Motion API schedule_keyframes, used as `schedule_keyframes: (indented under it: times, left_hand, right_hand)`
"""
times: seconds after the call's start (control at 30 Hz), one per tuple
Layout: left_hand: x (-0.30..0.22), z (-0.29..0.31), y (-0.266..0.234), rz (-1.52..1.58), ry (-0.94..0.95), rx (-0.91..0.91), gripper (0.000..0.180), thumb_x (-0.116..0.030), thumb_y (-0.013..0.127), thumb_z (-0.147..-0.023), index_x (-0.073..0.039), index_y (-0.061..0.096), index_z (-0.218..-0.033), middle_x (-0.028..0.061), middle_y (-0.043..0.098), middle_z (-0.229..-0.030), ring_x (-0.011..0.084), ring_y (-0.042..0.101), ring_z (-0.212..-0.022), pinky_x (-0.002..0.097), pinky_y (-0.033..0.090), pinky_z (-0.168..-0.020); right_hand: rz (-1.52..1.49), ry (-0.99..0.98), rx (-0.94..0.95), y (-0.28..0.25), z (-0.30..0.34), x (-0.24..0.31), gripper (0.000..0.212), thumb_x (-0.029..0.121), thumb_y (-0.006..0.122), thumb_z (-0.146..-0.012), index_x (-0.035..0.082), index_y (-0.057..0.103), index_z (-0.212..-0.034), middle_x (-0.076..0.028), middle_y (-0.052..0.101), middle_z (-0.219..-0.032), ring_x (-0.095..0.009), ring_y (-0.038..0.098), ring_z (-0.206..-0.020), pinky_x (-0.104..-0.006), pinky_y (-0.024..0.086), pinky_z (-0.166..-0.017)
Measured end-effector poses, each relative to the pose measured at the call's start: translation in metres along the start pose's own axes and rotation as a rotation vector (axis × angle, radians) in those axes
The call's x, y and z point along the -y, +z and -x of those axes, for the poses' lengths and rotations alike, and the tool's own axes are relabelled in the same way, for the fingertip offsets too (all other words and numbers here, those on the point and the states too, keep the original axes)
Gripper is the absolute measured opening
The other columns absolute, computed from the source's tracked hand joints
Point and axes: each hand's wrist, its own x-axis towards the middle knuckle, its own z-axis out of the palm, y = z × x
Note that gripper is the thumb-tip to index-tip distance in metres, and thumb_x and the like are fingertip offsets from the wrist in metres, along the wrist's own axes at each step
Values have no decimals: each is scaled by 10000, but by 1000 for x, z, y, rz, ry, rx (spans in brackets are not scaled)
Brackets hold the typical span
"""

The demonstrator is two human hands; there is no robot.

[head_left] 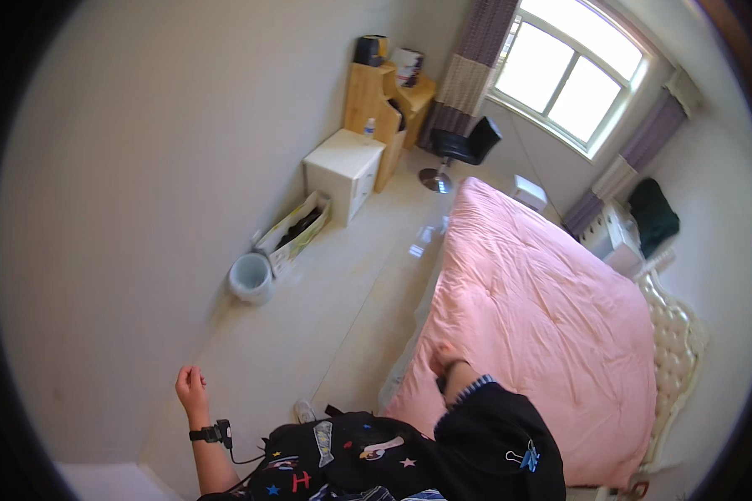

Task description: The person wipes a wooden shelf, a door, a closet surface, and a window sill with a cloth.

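Note:
A pink quilt (543, 317) lies spread over the bed, loosely wrinkled, its left edge hanging over the side. My right hand (445, 356) is over the quilt near that edge. Its fingers blend into the pink cloth, so whether they grip it cannot be made out. Out to the left, beside the wall and away from the bed, my left hand (191, 387) is raised with its fingers curled in. Nothing shows in it. A black strap with a small device (215, 433) sits round my left wrist.
A grey bin (251, 278), a long box (297, 232) with dark things inside and a white cabinet (342, 171) line the left wall. A black swivel chair (468, 144) stands beyond the bed. A tufted headboard (673, 351) rises at the right.

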Motion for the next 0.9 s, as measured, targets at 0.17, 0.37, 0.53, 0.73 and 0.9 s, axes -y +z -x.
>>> schedule_keyframes:
  times: [0.17,0.37,0.53,0.73,0.9]
  left_hand:
    - [-18,-109,63,-229,76,150,138,-136,623,-1010,-6,667,-1007,-6,601,-767,85,537,-673,259,454,-621]
    - [-47,-215,296,-245,303,531,148,-115,642,-983,0,698,-1056,65,713,-858,149,645,-761,309,511,-676]
    - [-130,-232,483,-352,587,889,111,-77,653,-944,-13,727,-995,159,728,-870,234,673,-699,333,521,-652]
    - [-214,-295,620,-271,624,785,84,-55,642,-931,-4,698,-968,180,698,-873,354,661,-744,383,513,-654]
    - [-196,-353,685,-332,613,709,62,-25,623,-918,4,673,-940,194,675,-871,374,654,-754,391,514,-662]
  right_hand:
    - [-231,284,265,-17,214,-90,186,173,507,-1019,164,577,-847,-21,528,-819,-248,543,-694,-383,463,-578]
    - [-828,1374,155,-8,287,37,176,197,477,-1037,167,571,-891,-17,517,-799,-237,515,-649,-373,435,-538]
    - [-922,1273,229,12,134,29,174,217,452,-1052,170,565,-928,-13,508,-783,-229,493,-611,-364,412,-504]
    - [-895,697,566,-18,-160,-29,181,240,422,-1069,173,559,-972,-9,496,-763,-218,466,-566,-354,383,-464]
    - [-574,267,245,-144,-453,152,164,273,544,-998,116,586,-972,-8,508,-718,-154,497,-590,-335,438,-515]
